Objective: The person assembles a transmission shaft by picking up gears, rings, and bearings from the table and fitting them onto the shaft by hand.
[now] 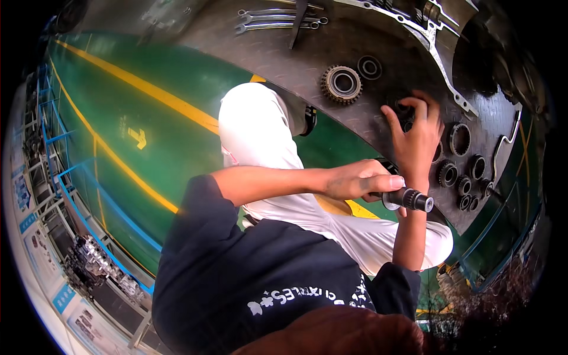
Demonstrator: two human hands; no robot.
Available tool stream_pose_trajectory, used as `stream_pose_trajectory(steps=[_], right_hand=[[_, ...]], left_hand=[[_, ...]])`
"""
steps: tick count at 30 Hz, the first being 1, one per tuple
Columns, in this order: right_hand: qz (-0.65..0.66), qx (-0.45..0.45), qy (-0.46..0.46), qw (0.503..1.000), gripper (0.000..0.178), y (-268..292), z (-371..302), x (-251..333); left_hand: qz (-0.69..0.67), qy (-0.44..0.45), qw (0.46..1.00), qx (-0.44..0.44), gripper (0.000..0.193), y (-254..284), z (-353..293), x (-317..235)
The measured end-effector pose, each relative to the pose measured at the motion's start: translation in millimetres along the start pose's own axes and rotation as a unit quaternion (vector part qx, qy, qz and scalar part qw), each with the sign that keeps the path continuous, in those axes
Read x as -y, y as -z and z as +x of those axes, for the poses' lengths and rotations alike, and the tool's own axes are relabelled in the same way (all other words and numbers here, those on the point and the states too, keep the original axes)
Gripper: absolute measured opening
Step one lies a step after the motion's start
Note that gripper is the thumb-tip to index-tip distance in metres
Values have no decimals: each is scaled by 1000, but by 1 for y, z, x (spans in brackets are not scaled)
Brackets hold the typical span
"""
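Head view looks down over a person in a dark printed shirt (260, 278) and white trousers (266, 142), crouched beside a grey checker-plate platform (284, 65) that rises from a green floor (160, 136) with yellow lines. Left hand (358, 180) is clenched around a splined steel shaft (408, 198), gripping it near one end so that its dark toothed tip juts out to the right, over the edge of the platform and just below the right wrist. Right hand (417, 139) reaches up onto the platform with its fingers curled over a small dark gear (405, 111); whether they truly pinch it or only rest on it cannot be told, since the fingers hide most of it. Near that hand, up and to the left, lies a large toothed gear with a bearing inside (341, 83), and just beside that a black ring (370, 67). To the right of the hand sits a cluster of smaller dark gears and rings (461, 165), close together on the plate. Farther up the platform lie several long wrenches (278, 21) side by side, and a bent metal rod (509, 142) rests near the right edge.
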State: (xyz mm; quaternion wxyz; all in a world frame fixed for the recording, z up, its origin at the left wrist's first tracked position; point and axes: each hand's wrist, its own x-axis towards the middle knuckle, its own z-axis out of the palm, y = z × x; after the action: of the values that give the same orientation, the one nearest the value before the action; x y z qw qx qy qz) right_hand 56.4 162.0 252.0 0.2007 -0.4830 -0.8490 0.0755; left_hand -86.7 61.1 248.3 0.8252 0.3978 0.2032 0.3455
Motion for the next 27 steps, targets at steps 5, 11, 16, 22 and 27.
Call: stream_pose_trajectory(steps=[5, 11, 16, 22, 27], right_hand=[[150, 91, 129, 976, 69, -5, 30, 35], [136, 118, 170, 969, 61, -30, 47, 44], [197, 129, 160, 959, 59, -24, 56, 39], [704, 113, -140, 687, 63, -14, 59, 25], [642, 131, -215, 724, 58, -13, 61, 26]], left_hand=[[22, -23, 999, 4, 70, 1, -6, -3], [-18, -20, 999, 40, 74, -2, -14, -8], [-6, -36, 999, 30, 75, 2, -14, -12], [-23, -29, 999, 20, 74, 2, -16, -16], [-15, -45, 999, 22, 74, 4, -16, -17]])
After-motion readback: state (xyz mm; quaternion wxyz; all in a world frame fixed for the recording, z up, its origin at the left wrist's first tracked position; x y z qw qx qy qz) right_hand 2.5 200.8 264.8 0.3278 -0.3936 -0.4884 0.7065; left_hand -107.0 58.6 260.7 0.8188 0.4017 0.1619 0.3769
